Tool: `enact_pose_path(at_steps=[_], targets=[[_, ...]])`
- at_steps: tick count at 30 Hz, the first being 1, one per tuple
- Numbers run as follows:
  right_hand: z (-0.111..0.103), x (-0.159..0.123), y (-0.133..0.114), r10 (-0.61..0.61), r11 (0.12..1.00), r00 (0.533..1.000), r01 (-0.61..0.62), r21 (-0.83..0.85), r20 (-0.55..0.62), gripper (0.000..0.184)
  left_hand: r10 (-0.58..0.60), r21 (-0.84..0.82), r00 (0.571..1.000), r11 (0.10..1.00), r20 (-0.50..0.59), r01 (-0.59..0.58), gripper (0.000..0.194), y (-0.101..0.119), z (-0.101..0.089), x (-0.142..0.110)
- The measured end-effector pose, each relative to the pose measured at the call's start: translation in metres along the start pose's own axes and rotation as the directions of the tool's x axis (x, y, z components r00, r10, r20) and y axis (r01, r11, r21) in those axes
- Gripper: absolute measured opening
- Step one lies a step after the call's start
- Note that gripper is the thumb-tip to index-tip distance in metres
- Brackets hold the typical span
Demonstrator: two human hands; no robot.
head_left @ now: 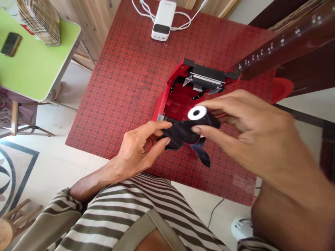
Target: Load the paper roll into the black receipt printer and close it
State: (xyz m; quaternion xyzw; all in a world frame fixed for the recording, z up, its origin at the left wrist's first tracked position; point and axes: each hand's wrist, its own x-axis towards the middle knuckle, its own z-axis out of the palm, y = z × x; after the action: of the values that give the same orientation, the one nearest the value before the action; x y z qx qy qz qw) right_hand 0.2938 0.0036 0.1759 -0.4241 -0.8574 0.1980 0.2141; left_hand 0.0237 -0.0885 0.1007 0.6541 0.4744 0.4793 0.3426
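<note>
My right hand [235,129] grips a black roll [208,118] with a white core end [197,112] between its thumb and fingers. A loose, crumpled black sheet [180,134] runs from the roll to my left hand [138,148], whose fingers pinch it. A lower flap [202,157] hangs free. Just beyond both hands lies an open red printer-like housing [178,96] with a black and metal mechanism [204,79] at its far side. The hands and roll hide its near part.
The housing rests on a red patterned tabletop [117,87]. A white power bank [163,24] with cables lies at the far edge. A dark rail [282,45] crosses the upper right. A green table [34,59] holds a phone [10,44] and plaid bag [39,21].
</note>
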Motion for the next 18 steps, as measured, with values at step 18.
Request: enact_pose_path(at_steps=[18], targets=[[0.072,0.038,0.022,0.167,0.938,0.975,-0.111,-0.329,0.148,0.025,0.015,0.336,0.980,0.938,0.198,-0.082,0.019,0.002,0.002,0.037]])
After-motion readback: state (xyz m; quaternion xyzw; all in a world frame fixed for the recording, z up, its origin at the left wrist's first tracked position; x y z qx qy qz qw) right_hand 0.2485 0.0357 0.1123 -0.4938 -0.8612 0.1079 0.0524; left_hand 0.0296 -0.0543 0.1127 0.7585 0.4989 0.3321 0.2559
